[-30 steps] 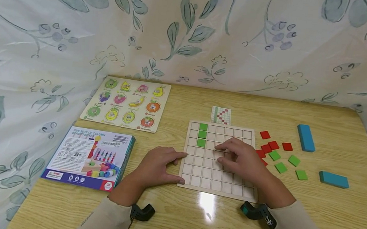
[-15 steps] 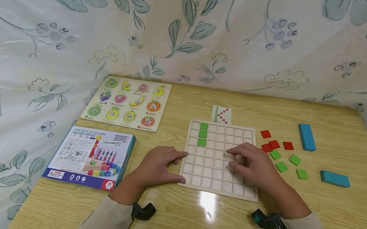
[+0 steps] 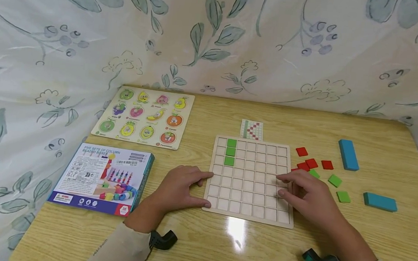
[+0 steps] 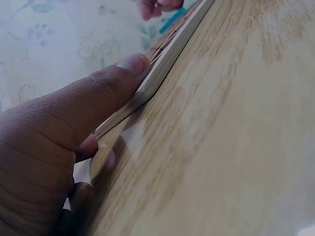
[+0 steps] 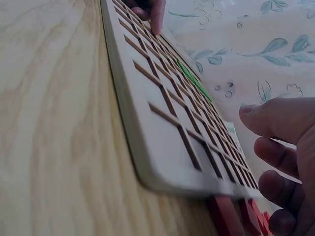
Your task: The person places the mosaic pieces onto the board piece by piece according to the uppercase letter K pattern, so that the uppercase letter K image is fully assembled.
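- Over the right edge of the square wooden grid board (image 3: pixel 249 179): my right hand (image 3: pixel 309 197), palm down, fingers loosely bent and holding nothing that I can see; a second ago it lay further in, over the board's middle cells, so it has drawn back toward the loose tiles.
- At the board's left edge: my left hand (image 3: pixel 178 188), fingers flat on the table, thumb (image 4: pixel 106 96) pressed against the board's near corner; unchanged from a second ago, steadying the board.
- On the board: three flat green square tiles (image 3: pixel 230 152) in a column, second column from the left, top three rows; the same count as before, every other cell bare.
- Just right of the board: flat red square tiles (image 3: pixel 311 163) and loose green square tiles (image 3: pixel 334 181), partly hidden by my right hand.
- My judgement: the withdrawal toward the pile suggests a fresh tile is being fetched.
- Behind the board: small printed pattern card (image 3: pixel 251 130).
- Far right: two blue rectangular wooden blocks (image 3: pixel 348 154).
- Left: printed cardboard bead-set box (image 3: pixel 102 179); wooden fruit peg puzzle (image 3: pixel 146 116).
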Action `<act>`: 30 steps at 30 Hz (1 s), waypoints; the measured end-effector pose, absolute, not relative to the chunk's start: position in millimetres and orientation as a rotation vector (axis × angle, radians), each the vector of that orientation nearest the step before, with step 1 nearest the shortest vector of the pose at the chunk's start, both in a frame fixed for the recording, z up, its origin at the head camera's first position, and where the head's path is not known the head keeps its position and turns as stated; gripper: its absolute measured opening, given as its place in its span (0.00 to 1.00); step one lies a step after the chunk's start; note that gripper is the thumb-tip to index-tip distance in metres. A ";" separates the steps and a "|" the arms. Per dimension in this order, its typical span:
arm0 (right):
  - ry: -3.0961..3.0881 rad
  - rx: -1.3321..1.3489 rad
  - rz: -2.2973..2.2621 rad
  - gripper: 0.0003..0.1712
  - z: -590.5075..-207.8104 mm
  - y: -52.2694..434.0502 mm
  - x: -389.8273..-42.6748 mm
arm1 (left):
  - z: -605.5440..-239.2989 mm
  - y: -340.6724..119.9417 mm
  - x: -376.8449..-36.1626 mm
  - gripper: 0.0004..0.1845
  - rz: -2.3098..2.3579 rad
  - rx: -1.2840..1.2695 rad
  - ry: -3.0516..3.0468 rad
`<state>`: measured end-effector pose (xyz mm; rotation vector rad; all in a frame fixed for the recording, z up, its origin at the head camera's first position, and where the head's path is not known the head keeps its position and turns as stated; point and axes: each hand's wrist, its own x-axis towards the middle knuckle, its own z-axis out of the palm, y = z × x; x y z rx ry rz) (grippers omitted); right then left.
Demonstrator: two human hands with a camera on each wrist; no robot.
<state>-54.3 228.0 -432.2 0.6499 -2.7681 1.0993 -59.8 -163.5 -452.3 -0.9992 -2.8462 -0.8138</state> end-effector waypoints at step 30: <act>-2.860 0.130 0.935 0.22 -439.9 301.4 -19.6 | -454.7 -163.6 -60.2 0.40 -0.823 -1.002 -2.833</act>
